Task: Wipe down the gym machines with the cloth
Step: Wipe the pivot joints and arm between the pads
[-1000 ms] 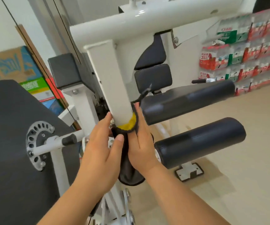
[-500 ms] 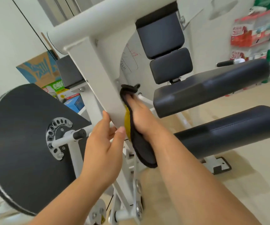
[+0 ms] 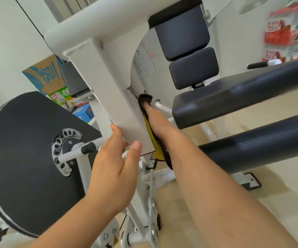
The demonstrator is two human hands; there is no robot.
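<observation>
Head view: the right hand [image 3: 155,120] lies flat, fingers straight, and presses the black-and-yellow cloth [image 3: 158,149] against the right face of the white post [image 3: 112,97], with the fingertips high on that side. The left hand [image 3: 116,163] steadies the post's lower end. Its grip is loose, thumb on the front face and fingers fairly straight along the left edge.

I judge the wiping to be partway through this post. Right of the post, the padded rollers [image 3: 243,93] and seat pads [image 3: 193,68], and to its left the black disc [image 3: 24,149], probably still need wiping, though nothing shows either way.
</observation>
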